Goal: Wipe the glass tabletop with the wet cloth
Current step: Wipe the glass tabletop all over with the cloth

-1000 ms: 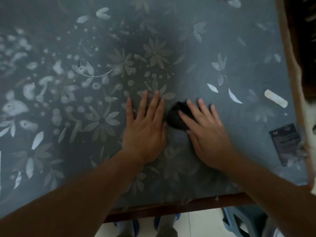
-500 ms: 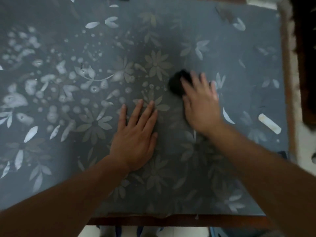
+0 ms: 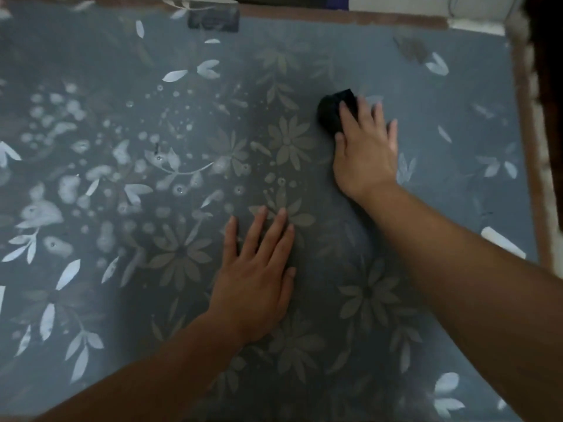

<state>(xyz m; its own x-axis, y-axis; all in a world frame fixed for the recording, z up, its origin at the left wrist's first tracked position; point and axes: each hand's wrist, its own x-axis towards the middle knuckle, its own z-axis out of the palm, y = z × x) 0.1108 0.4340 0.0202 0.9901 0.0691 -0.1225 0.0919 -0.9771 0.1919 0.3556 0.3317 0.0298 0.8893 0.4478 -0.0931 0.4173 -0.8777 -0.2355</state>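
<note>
The glass tabletop point(image 3: 441, 123) covers a blue-grey sheet printed with pale flowers and leaves and fills most of the view. A dark, bunched cloth point(image 3: 330, 112) lies on the glass right of centre, toward the far side. My right hand point(image 3: 365, 147) presses down on it with the fingers spread over its near half. My left hand point(image 3: 256, 278) rests flat on the glass nearer to me, fingers apart, holding nothing. The part of the cloth under my right fingers is hidden.
A brown wooden frame point(image 3: 527, 147) borders the table on the right and along the far side. A dark rectangular patch point(image 3: 213, 21) sits at the far edge. A white strip point(image 3: 502, 242) shows near the right edge.
My right hand has pushed the cloth away from me, from beside my left hand toward the far right part of the glass. My left hand has stayed flat in place.
</note>
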